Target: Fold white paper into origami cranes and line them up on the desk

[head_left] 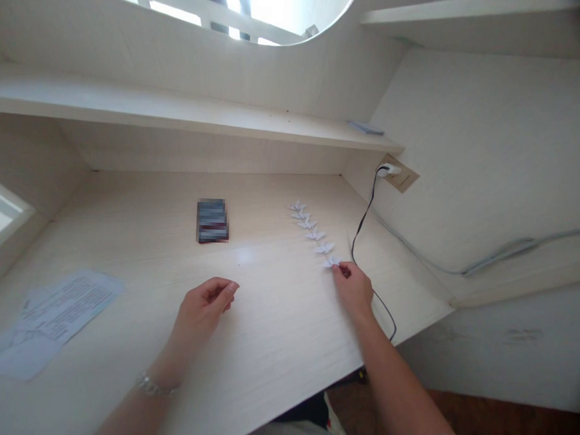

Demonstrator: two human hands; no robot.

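Observation:
A row of several small white folded paper cranes [313,233] runs across the pale wooden desk [266,319]. My right hand [353,289] pinches the nearest paper crane [332,262] at the near end of the row. My left hand [204,307] rests on the desk left of centre, fingers loosely curled, nothing visible in it. A bracelet sits on the left wrist.
A dark blurred phone-sized object [211,220] lies mid-desk. Printed paper sheets [50,316] lie at the left. A black cable [366,233] runs from a wall socket [396,173] over the desk's right edge. A shelf [179,113] spans above, holding a small blue item [366,127].

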